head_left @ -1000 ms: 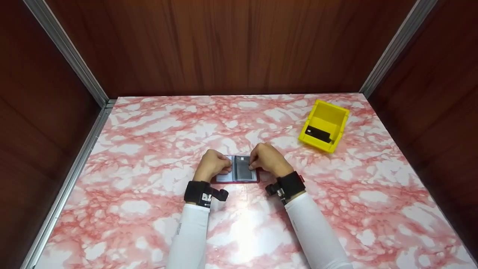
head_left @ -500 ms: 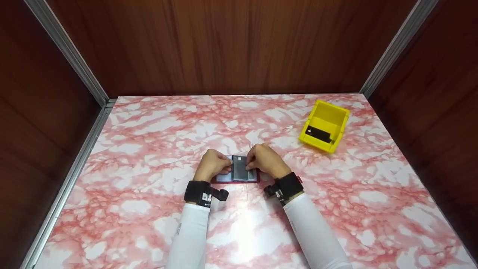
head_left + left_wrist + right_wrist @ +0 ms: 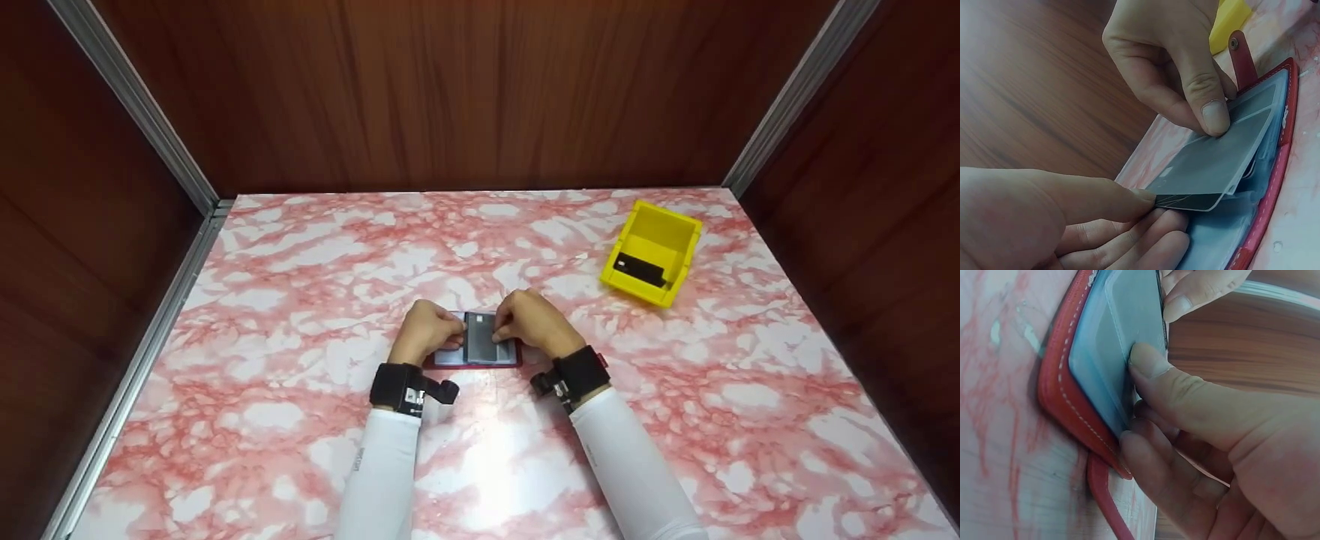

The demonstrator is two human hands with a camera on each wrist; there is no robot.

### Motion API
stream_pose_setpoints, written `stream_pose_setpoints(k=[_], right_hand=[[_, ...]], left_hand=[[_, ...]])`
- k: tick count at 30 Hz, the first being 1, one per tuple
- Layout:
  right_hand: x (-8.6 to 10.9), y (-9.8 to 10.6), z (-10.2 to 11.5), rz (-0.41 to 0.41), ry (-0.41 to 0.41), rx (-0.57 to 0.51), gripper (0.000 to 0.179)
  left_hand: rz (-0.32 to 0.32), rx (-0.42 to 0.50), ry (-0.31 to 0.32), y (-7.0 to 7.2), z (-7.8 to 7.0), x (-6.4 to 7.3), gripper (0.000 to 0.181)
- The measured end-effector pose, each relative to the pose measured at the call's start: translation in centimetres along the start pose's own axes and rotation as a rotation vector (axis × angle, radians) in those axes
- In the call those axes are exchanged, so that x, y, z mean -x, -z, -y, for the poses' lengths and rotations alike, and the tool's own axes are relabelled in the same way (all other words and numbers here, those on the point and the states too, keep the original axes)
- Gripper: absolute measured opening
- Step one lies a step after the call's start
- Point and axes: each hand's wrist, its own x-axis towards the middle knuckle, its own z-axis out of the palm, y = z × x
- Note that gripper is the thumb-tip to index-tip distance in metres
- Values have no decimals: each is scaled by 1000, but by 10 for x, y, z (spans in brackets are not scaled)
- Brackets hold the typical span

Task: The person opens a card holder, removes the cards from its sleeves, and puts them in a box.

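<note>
A red card holder (image 3: 480,367) with white stitching lies opened flat on the table, its clear plastic sleeves spread. Inside one raised sleeve (image 3: 1202,163) sits a black card (image 3: 1199,201), with a dark strip of it showing past the sleeve's edge. My left hand (image 3: 429,327) pinches that exposed strip between thumb and fingers. Over the sleeve's other side, my right hand (image 3: 538,324) pinches sleeve and card together, its thumb (image 3: 1151,363) flat on the plastic. The holder's snap strap (image 3: 1243,64) sticks out beyond its right edge.
To the back right stands a yellow bin (image 3: 664,221) with black cards (image 3: 639,269) in it. The pink and white marbled table (image 3: 300,420) is bordered by dark wood panels (image 3: 465,90) at the back and both sides.
My right hand has shifted a little to the left, bringing the sleeve with the black card leftward towards my left hand. The left hand has hardly moved.
</note>
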Motion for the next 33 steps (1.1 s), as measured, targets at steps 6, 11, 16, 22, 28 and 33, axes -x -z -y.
stream_pose_setpoints(k=[6, 11, 16, 22, 28, 33], right_hand=[[0, 0, 0, 7, 0, -5, 12], [0, 1, 2, 14, 5, 12, 10], [0, 2, 7, 37, 35, 60, 8], [1, 3, 11, 49, 93, 45, 5], [1, 2, 8, 66, 131, 38, 5], [1, 0, 7, 68, 147, 18, 4]], left_hand=[[2, 27, 17, 3, 0, -1, 4], [4, 40, 37, 6, 0, -1, 5], [10, 37, 41, 7, 0, -1, 9], [19, 35, 44, 7, 0, -1, 12], [15, 20, 47, 8, 0, -2, 11], [13, 22, 38, 8, 1, -2, 13]])
